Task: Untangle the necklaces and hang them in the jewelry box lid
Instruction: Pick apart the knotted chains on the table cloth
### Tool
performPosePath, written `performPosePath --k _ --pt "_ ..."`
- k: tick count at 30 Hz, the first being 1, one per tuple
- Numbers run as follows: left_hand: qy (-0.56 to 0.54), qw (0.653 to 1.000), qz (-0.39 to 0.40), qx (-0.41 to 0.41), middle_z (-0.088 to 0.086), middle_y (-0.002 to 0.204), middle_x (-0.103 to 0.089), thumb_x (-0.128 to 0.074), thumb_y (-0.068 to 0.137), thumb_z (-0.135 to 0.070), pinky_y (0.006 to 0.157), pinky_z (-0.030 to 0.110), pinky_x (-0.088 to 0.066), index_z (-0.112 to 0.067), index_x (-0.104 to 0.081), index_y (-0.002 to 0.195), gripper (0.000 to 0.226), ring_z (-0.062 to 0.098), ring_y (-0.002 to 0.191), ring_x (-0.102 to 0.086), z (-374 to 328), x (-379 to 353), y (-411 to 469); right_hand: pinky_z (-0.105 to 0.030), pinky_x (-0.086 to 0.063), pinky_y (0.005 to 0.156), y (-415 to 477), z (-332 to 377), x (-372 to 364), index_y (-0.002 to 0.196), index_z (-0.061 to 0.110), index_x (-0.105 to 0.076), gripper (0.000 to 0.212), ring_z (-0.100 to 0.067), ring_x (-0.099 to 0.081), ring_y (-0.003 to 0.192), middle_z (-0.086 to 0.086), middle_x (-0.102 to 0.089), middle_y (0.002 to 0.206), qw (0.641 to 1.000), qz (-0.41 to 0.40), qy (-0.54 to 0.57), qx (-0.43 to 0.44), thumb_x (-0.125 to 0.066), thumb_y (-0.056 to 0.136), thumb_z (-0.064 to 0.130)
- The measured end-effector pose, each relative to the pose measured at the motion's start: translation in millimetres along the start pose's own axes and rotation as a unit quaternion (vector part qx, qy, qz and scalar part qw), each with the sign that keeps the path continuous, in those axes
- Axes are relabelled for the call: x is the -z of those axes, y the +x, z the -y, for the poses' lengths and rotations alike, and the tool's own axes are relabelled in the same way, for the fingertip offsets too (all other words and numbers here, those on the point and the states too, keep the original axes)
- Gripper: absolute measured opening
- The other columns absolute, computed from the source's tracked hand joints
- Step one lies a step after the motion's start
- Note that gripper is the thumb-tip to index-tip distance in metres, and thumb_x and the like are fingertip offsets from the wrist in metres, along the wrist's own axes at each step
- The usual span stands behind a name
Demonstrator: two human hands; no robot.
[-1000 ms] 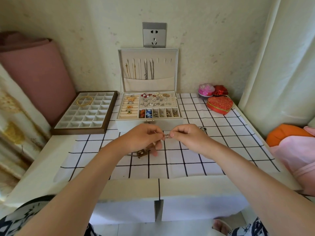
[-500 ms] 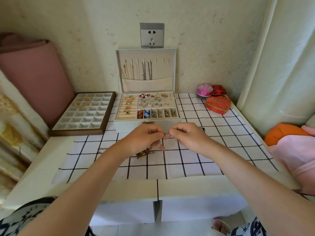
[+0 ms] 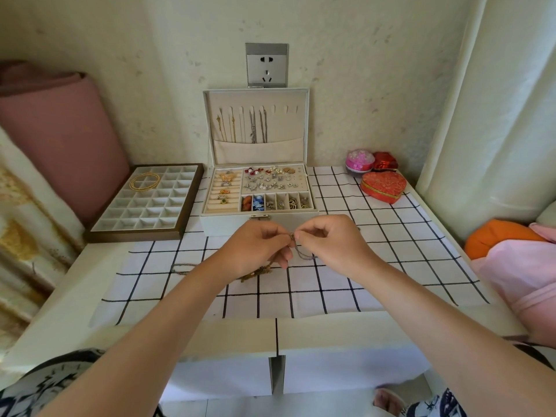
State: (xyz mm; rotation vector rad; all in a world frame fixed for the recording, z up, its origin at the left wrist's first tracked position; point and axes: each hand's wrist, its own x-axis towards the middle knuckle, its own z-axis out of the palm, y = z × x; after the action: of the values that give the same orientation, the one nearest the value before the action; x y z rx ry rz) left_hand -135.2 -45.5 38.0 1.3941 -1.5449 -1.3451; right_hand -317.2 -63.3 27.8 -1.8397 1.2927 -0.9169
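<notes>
My left hand (image 3: 258, 249) and my right hand (image 3: 329, 242) meet just in front of the white jewelry box (image 3: 288, 219). Both pinch a thin silver necklace (image 3: 304, 254) at its clasp, and a loop of chain hangs below my right fingers. A tangle of gold chain (image 3: 255, 272) lies on the checked cloth under my left hand. Another thin chain (image 3: 180, 268) trails left on the cloth. The upright box lid (image 3: 257, 97) has several necklaces (image 3: 242, 126) hanging from its hooks into a fabric pocket.
A brown tray of compartments (image 3: 135, 233) with a gold bangle (image 3: 144, 181) sits left of the box. A red heart box (image 3: 383, 186), a pink tin (image 3: 359, 159) and a small red box (image 3: 385, 161) stand at the back right. An orange and pink bundle (image 3: 511, 251) lies at the right edge.
Both hands have stayed together at the clasp, shifting slightly up toward the box. A loop of silver chain now shows under my right fingers.
</notes>
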Motion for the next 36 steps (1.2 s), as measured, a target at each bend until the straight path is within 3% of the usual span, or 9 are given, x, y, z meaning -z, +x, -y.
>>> performPosePath --k 6,10,13,16,19,22,24,28,36 --pt "0.04 0.999 -0.013 -0.018 0.011 0.083 -0.076 -0.062 0.095 -0.011 0.077 0.03 -0.06 -0.003 -0.075 0.094 0.015 0.023 0.07 -0.072 3 -3 0 -0.017 -0.048 0.064 0 1 0 0.075 0.035 -0.078 0.014 0.006 -0.061 0.065 0.013 -0.075 0.074 0.999 0.001 0.006 -0.037 -0.074 0.086 0.027" --pt "0.04 0.999 -0.028 -0.016 0.009 0.083 -0.077 -0.063 0.096 -0.013 0.07 0.022 -0.058 -0.006 -0.076 0.094 0.015 0.021 0.069 -0.072 4 -5 0 -0.03 -0.053 0.072 1 0 1 0.075 0.034 -0.077 0.017 0.004 -0.06 0.064 0.013 -0.075 0.076 0.998 0.013 0.016 -0.057 -0.073 0.088 0.025" --pt "0.068 0.997 -0.032 -0.02 0.003 0.083 -0.077 -0.063 0.096 -0.017 0.076 0.024 -0.058 -0.01 -0.076 0.093 0.016 0.019 0.07 -0.074 5 -7 0 -0.015 -0.042 0.059 1 -1 1 0.079 0.029 -0.079 0.013 0.006 -0.056 0.059 0.023 -0.068 0.064 0.999 0.006 -0.002 -0.041 -0.072 0.088 0.023" --pt "0.088 0.995 -0.052 -0.019 -0.001 0.081 -0.077 -0.062 0.096 -0.019 0.077 0.027 -0.058 -0.014 -0.077 0.093 0.015 0.016 0.069 -0.074 8 -9 1 -0.009 -0.037 0.055 1 -1 1 0.077 0.027 -0.077 0.012 0.006 -0.054 0.054 0.028 -0.064 0.059 0.999 -0.013 -0.02 -0.031 -0.072 0.088 0.023" --pt "0.06 0.995 -0.08 -0.011 0.0 0.08 -0.077 -0.064 0.096 -0.019 0.067 0.022 -0.055 -0.015 -0.077 0.093 0.014 0.019 0.069 -0.074 7 -11 2 -0.013 -0.042 0.055 1 0 0 0.076 0.022 -0.073 0.016 0.003 -0.053 0.05 0.015 -0.065 0.058 0.996 -0.006 0.033 -0.079 -0.068 0.09 0.022" --pt "0.004 0.996 -0.093 0.002 0.005 0.083 -0.077 -0.066 0.094 -0.015 0.071 0.029 -0.062 -0.011 -0.077 0.094 0.012 0.025 0.073 -0.074 5 -11 2 -0.017 -0.043 0.054 0 2 -1 0.079 0.014 -0.072 0.018 -0.009 -0.053 0.052 -0.004 -0.068 0.072 0.988 0.027 0.107 -0.113 -0.062 0.094 0.018" --pt "-0.026 0.995 -0.094 0.004 0.009 0.086 -0.076 -0.067 0.093 -0.011 0.076 0.037 -0.063 -0.009 -0.074 0.098 0.009 0.025 0.073 -0.074 5 -10 0 -0.016 -0.041 0.051 -1 3 -2 0.08 0.012 -0.072 0.018 -0.012 -0.052 0.053 -0.003 -0.069 0.075 0.982 0.031 0.136 -0.127 -0.062 0.094 0.017" --pt "-0.037 0.995 -0.095 -0.008 0.017 0.094 -0.074 -0.071 0.089 -0.007 0.07 0.042 -0.063 -0.006 -0.066 0.098 0.01 0.024 0.075 -0.074 2 -11 -2 -0.019 -0.04 0.048 1 5 -4 0.084 0.009 -0.072 0.015 -0.013 -0.052 0.053 -0.001 -0.069 0.074 0.974 0.027 0.175 -0.145 -0.063 0.094 0.016" --pt "0.052 0.989 -0.132 -0.04 0.006 0.087 -0.072 -0.07 0.092 -0.024 0.054 0.04 -0.061 -0.015 -0.072 0.087 0.011 0.018 0.071 -0.073 2 -12 -4 -0.02 -0.041 0.049 0 8 -5 0.085 0.008 -0.074 0.015 -0.013 -0.052 0.054 0.0 -0.07 0.072 0.974 0.018 0.173 -0.148 -0.065 0.092 0.016"
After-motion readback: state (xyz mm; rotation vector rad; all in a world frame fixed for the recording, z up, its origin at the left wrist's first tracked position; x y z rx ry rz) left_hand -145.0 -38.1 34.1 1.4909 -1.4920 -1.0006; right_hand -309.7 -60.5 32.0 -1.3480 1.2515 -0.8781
